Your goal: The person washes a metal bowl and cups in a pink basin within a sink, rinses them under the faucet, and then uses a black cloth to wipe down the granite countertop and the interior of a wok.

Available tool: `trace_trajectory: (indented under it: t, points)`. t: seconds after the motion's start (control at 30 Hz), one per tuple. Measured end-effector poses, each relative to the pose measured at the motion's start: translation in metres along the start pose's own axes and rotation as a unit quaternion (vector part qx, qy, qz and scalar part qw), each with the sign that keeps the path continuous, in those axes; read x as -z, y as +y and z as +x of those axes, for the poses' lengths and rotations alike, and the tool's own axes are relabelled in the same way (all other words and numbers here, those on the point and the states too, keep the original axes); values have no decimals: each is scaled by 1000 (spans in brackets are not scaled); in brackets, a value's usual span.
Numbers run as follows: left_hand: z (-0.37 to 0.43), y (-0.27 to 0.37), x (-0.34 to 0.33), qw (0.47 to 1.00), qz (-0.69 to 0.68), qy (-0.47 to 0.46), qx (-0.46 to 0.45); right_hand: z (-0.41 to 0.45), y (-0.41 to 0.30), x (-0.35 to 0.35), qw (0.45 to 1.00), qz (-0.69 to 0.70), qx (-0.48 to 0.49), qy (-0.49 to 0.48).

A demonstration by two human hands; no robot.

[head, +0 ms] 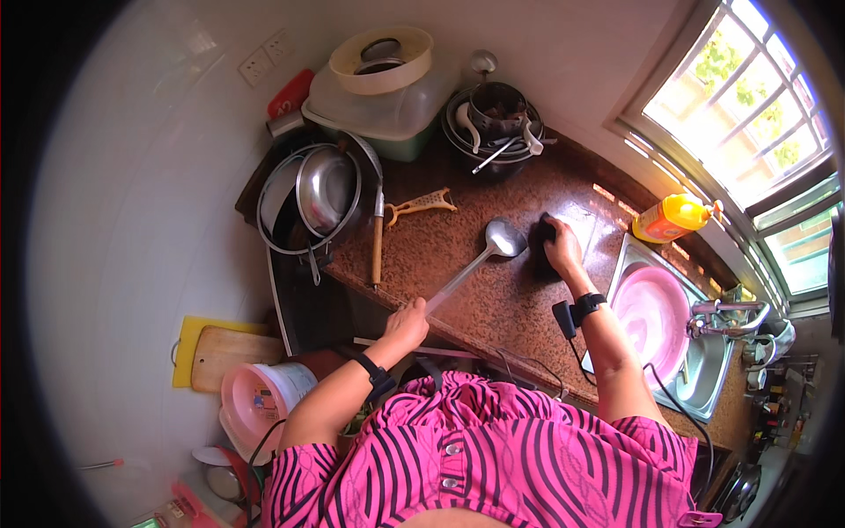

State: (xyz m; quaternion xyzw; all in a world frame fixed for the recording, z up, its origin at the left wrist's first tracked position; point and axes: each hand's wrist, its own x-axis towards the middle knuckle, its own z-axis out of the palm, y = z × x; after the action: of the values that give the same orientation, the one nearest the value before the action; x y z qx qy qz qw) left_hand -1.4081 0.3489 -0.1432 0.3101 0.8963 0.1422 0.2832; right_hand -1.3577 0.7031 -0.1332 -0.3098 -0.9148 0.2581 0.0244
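My left hand (407, 325) grips the handle end of a metal wok ladle (507, 239) at the counter's front edge. The ladle slants away to the right, and its rounded head is over the speckled brown countertop (422, 254). Beyond the head, my right hand (562, 249) is closed around a small dark pad or cloth (545, 228) at the counter surface. Fingers and shadow hide much of that dark thing, so its exact kind is unclear. An orange peeler (419, 206) lies farther back, left of the ladle head.
At right, a pink basin (650, 320) sits in a steel sink (706, 383) under a faucet (726, 317). A yellow bottle (670, 218) stands behind it. Stacked pans (327, 191), a wooden-handled utensil (377, 254), a lidded plastic box (389, 109) and bowls (495, 142) occupy the left and back.
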Motion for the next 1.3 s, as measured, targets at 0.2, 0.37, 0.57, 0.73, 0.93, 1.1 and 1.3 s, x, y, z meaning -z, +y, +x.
trace_trajectory:
  t: [0.2,0.37,0.57,0.73,0.93,1.1,1.3]
  points:
    - [-6,-14,-14,1000,2,10,-27,-16,-30,-45,964,-54,252,-58]
    - [-19,-20,-7,978,-203,-14,-41,7,22,-31,985,-107,125,56]
    - [-18,-16,6,610,-694,-342,172,-4,-9,-4,969,181,87,145]
    - [-9,-11,5,543,-750,-342,160,-65,-116,-38,926,52,369,-61]
    - [-24,-24,4,532,-761,-320,187,-64,-114,-95,865,-118,480,-82]
    - [-30,-26,16,543,-755,-326,172,-23,-102,-92,881,-187,415,-130]
    - [-54,-35,25,657,-679,-278,172,20,-43,-91,988,-121,100,9]
